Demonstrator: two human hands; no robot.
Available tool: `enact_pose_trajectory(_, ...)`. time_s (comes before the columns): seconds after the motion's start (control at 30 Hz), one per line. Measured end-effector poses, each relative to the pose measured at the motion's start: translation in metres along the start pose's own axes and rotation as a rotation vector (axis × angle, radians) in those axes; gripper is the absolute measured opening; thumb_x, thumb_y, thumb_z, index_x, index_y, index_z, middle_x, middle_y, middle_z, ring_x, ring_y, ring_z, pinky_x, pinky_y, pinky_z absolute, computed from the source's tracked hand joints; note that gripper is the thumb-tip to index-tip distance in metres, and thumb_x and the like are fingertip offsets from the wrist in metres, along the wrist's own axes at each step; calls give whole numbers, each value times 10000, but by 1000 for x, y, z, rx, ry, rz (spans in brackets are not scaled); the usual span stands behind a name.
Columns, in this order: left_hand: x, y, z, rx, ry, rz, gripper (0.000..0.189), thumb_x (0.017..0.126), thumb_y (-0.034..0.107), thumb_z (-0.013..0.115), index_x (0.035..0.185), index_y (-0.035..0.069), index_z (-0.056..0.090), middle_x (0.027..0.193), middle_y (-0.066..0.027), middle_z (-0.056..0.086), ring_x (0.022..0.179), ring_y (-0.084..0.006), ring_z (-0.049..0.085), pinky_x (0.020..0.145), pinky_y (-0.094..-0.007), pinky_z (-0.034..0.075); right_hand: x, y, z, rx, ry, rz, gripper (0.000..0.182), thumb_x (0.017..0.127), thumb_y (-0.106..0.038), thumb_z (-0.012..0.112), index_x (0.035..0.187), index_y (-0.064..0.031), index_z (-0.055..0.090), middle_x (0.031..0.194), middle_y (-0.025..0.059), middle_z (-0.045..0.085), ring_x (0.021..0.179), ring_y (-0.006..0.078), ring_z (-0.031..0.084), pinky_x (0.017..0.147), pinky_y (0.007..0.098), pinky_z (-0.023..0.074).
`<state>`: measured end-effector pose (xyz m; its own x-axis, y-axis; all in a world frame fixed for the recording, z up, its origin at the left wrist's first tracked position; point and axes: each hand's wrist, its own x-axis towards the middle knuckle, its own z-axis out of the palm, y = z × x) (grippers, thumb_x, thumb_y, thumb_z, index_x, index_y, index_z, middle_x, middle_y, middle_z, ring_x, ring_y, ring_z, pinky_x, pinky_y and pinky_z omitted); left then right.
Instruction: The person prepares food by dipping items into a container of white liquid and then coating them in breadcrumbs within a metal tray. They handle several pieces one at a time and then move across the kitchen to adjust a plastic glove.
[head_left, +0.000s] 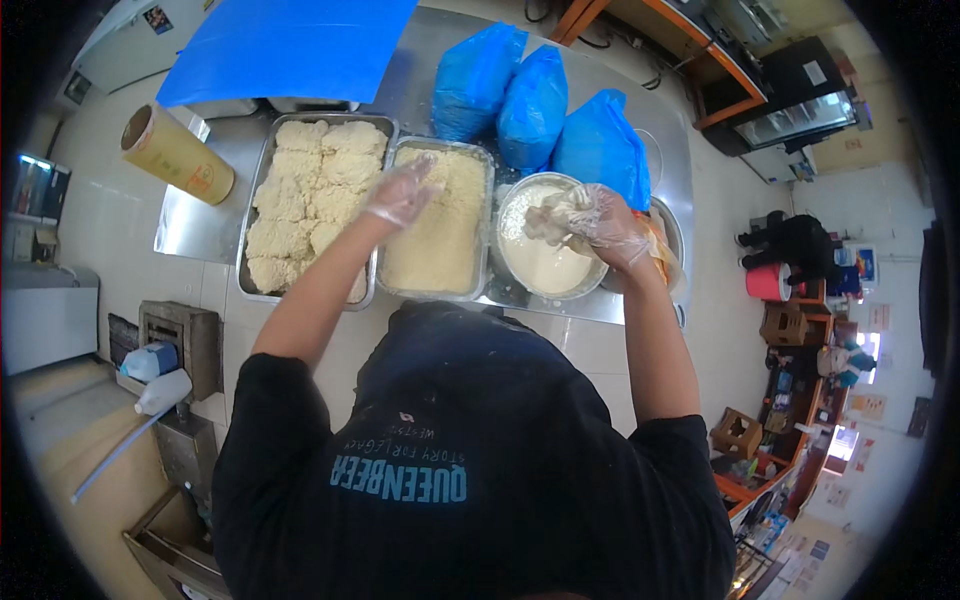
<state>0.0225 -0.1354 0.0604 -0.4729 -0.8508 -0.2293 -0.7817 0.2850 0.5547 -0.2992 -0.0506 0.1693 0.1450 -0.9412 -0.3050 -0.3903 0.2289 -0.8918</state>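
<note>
My right hand (611, 225), in a clear plastic glove, grips a piece of batter-coated food (553, 219) over a round metal bowl of pale batter (555, 274). My left hand (405, 189), gloved too, hovers with fingers apart over a metal tray of breadcrumbs (431, 262); it appears to hold nothing. Left of that, a larger metal tray (244, 259) holds several crumb-coated pieces (281, 199) in rows. Right of the batter, partly behind my right hand and wrist, sits another metal bowl (675, 225) with plastic wrapping in it.
Several blue plastic bags (532, 109) stand behind the bowls on the steel table (412, 45). A blue sheet (292, 49) covers containers at the back left. A tall yellowish tub (180, 154) stands at the left edge. Two people (799, 247) are far off at the right.
</note>
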Motion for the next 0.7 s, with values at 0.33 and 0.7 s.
enact_pose_trajectory(0.33,64,-33,-13,785,-410,347,848,859,218,702,1572,144,250,1625,-132,241,1476,-272,302,1201,-389,290,69,19,64,-386,50,-414,331,919,-159,620,1225,-36,644,1125,147,701,991,271,670,860,373,522)
enact_pose_trajectory(0.7,140,-74,31,58,-766,55,1129,629,209,898,1565,168,267,1575,-140,323,1424,-304,369,1146,-413,381,-36,95,23,-73,137,-78,305,913,-165,696,1184,-26,676,1109,101,700,981,156,654,865,314,528)
